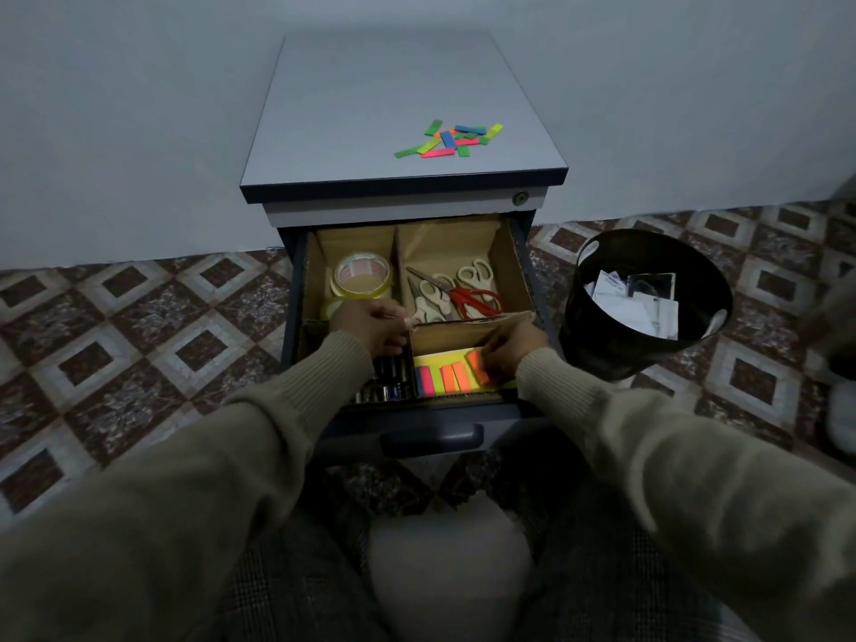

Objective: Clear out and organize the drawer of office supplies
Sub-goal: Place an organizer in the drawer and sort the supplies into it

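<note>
Orange sticky flags (477, 367) pinched by right hand (509, 347) in front-right drawer (296, 317) compartment. Left hand (373, 329), fingers curled, rests on cardboard divider (463, 322); grip unclear.

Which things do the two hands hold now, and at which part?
The right hand pinches an orange sticky flag at its far end. The left hand rests at the cardboard divider; whether it grips it cannot be told.
</note>
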